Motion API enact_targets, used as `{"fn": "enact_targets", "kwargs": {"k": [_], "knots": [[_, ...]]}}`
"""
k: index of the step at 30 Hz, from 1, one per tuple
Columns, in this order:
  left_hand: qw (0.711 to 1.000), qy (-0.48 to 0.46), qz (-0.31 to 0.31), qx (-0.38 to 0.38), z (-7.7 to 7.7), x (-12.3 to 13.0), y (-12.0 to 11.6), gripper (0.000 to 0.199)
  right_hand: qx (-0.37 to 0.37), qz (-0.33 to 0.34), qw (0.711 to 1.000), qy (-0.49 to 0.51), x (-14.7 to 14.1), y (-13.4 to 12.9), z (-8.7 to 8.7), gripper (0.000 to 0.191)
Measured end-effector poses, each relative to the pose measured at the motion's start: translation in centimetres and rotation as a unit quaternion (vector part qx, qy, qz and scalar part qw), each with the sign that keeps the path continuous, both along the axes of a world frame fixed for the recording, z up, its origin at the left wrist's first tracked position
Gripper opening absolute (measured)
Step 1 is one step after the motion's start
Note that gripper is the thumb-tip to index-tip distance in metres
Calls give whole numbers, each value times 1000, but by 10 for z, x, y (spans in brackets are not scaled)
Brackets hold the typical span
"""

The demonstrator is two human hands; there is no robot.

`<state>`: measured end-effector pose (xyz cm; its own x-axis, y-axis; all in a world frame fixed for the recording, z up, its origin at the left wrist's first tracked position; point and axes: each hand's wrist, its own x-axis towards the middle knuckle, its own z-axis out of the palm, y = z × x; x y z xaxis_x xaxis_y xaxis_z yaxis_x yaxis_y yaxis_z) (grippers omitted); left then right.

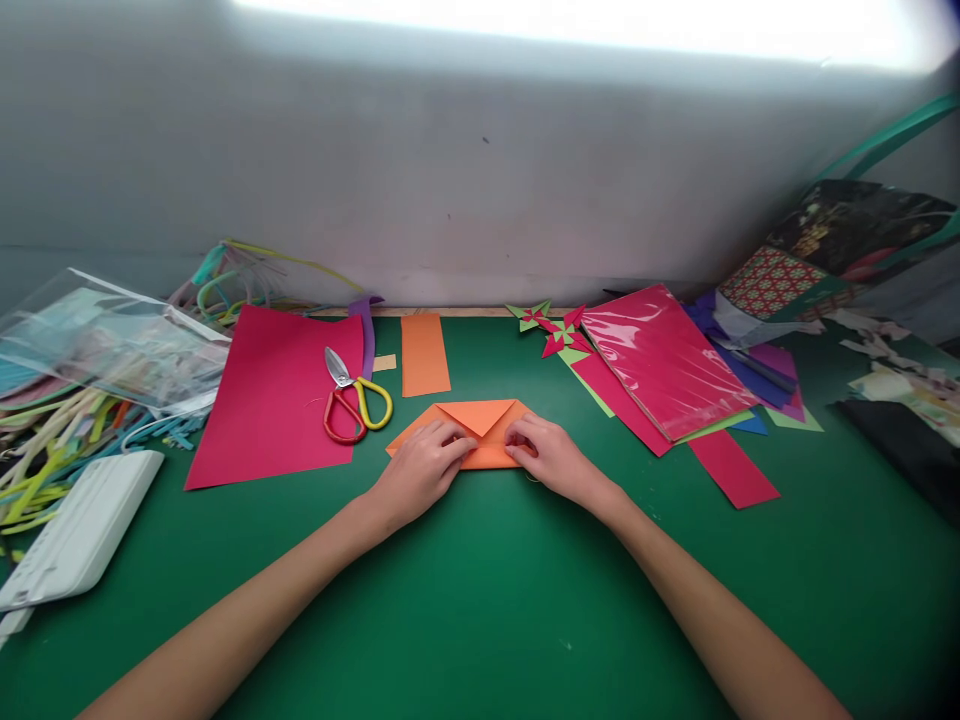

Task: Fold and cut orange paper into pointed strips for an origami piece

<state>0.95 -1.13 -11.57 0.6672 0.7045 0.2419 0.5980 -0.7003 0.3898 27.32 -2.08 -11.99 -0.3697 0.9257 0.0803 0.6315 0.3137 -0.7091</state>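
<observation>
A folded sheet of orange paper lies on the green table in front of me, with a triangular flap pointing down at its middle. My left hand rests on its left part, fingers curled and fingertips pinched at the fold near the centre. On the right side, my right hand has thumb and forefinger pinched on the paper's edge. Both hands are closed on this one sheet. Beyond the left hand lie scissors with one red and one yellow handle, and an orange paper strip.
The scissors overlap a red sheet. Pipe cleaners, a clear plastic case and a white device fill the left. At right are folded paper stars, a wrapped red paper pack and a patterned bag.
</observation>
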Motion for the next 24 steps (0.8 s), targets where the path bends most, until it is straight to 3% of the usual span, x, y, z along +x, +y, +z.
{"fn": "enact_targets", "kwargs": {"k": [8,16,24], "knots": [[996,50,-21,68,2,-1,-7,29,2,-7,1000,19,1,0,-2,15],[985,84,-43,148,-7,-5,-11,31,18,-27,998,48,-1,1,-5,14],[984,90,-48,146,-5,-10,-16,37,22,-42,998,43,-2,1,-8,14]]}}
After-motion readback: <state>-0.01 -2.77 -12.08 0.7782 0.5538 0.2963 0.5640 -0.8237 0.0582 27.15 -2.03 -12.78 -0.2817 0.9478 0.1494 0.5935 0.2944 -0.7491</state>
